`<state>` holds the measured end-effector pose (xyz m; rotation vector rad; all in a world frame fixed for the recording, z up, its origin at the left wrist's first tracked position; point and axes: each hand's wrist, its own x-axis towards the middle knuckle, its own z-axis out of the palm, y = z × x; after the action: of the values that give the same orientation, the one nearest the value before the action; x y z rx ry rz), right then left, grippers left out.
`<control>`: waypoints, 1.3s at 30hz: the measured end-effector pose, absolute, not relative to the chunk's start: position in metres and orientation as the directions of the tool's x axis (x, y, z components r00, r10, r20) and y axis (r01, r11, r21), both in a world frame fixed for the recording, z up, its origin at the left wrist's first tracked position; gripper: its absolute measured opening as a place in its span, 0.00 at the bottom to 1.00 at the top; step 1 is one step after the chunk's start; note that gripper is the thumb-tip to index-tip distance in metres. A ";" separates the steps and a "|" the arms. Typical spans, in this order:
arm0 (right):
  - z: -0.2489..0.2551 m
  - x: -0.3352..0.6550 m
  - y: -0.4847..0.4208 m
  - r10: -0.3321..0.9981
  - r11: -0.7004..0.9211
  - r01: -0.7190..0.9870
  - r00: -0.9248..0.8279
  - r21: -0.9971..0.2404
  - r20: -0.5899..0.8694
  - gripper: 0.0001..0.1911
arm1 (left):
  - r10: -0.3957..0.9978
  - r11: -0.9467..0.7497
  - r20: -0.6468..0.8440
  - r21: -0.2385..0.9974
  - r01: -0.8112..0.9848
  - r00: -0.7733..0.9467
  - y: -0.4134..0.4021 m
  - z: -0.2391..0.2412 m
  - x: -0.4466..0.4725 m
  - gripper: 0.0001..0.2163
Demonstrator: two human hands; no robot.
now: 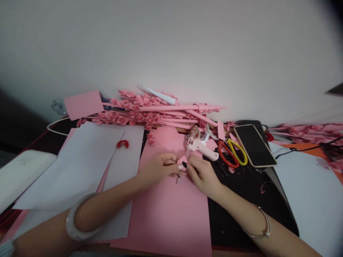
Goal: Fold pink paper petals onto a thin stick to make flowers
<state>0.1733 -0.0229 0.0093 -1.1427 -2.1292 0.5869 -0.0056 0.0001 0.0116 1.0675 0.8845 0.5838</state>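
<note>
My left hand point(158, 167) and my right hand point(201, 173) meet over a large pink paper sheet point(171, 214) on the table. Both pinch a small folded pink paper piece point(183, 159) between their fingertips. A pale pink glue gun point(201, 148) lies just beyond my right hand, nozzle side toward the paper piece. A grey bangle sits on my left forearm, a thin metal one on my right.
White paper sheets point(88, 157) lie at the left with a small red bit point(122, 143) on them. A heap of pink paper roses and rolled sticks point(150, 112) lines the wall. Red and yellow scissors point(232, 152) and a phone point(254, 145) lie at the right.
</note>
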 end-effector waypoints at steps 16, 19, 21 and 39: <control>0.008 0.174 -0.022 0.894 0.449 0.562 -0.277 -0.694 0.353 0.10 | 0.748 0.354 -0.268 0.935 -0.023 0.607 -0.002 0.011 -0.006 0.09; 0.008 0.176 -0.022 0.906 0.422 0.547 -0.220 -0.723 0.361 0.10 | 0.758 0.329 -0.246 0.944 -0.028 0.604 -0.002 0.010 -0.005 0.11; 0.008 0.177 -0.021 0.910 0.412 0.536 -0.204 -0.737 0.361 0.10 | 0.782 0.306 -0.215 0.950 -0.059 0.586 -0.003 0.010 -0.004 0.11; 0.014 0.173 -0.029 0.862 0.506 0.473 -0.294 -0.721 0.412 0.06 | 0.869 0.245 -0.261 0.965 0.093 0.421 -0.003 0.009 -0.005 0.09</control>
<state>0.1733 -0.0286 0.0143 -1.0980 -1.9379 0.6071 -0.0048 -0.0031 0.0093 1.2197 1.0176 0.6783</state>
